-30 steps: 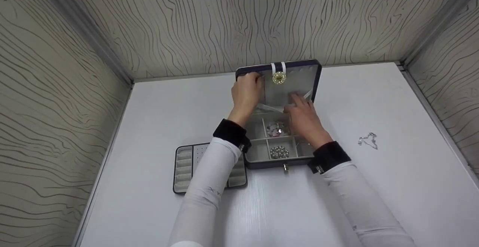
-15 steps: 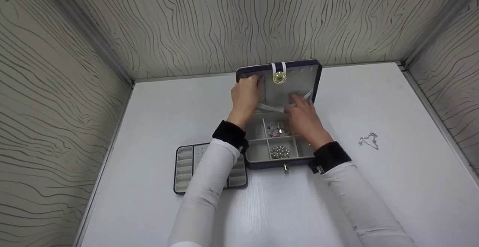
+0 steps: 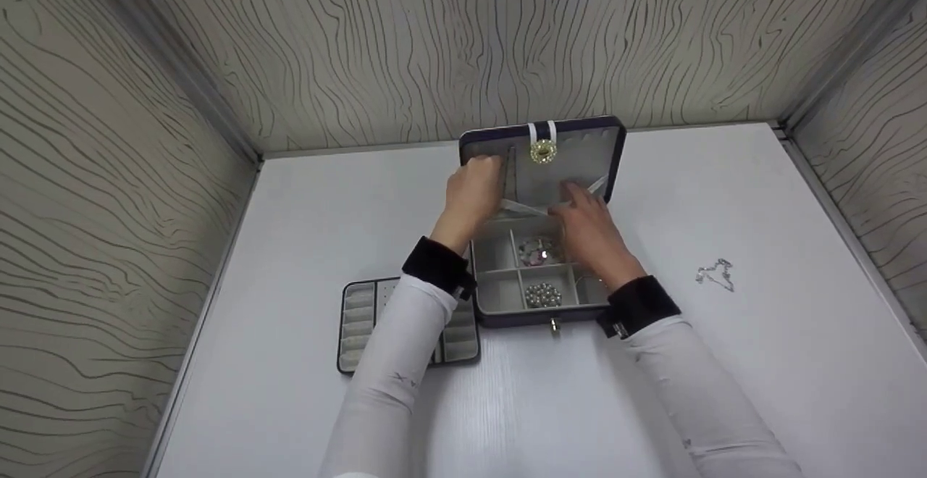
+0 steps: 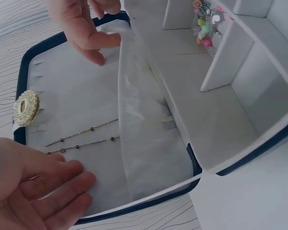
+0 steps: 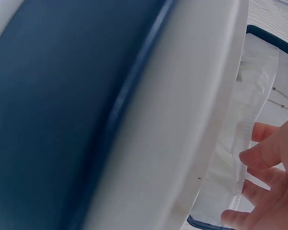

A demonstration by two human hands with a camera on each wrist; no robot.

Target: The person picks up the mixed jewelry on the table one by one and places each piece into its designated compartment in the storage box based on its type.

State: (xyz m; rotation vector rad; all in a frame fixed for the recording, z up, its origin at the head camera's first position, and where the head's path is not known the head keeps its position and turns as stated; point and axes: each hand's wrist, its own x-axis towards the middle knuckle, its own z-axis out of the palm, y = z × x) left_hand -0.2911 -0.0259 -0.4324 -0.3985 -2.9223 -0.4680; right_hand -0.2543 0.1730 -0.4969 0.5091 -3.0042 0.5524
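Note:
A navy jewelry box (image 3: 539,316) stands with its lid raised. Inside the lid, a thin beaded necklace (image 4: 93,139) hangs, its lower part running behind the edge of a white fabric pocket (image 4: 144,129). My left hand (image 3: 474,188) is beside this necklace, fingers loosely bent; in the left wrist view the same left hand (image 4: 43,187) shows nothing between its fingers. My right hand (image 3: 590,232) pulls the pocket's upper edge away from the lid. Seen from the right wrist, that hand (image 5: 273,172) pinches the edge between thumb and fingers.
A pearl piece (image 3: 543,295) and colourful beads (image 4: 206,28) lie in the box's compartments. A lift-out tray (image 3: 356,326) lies left of the box, partly under my left sleeve. To the right, a silver chain (image 3: 715,275) lies on the white table (image 3: 782,362).
My left hand has come down slightly and left from the lid's top, showing more of the necklace. The right hand stays at the pocket.

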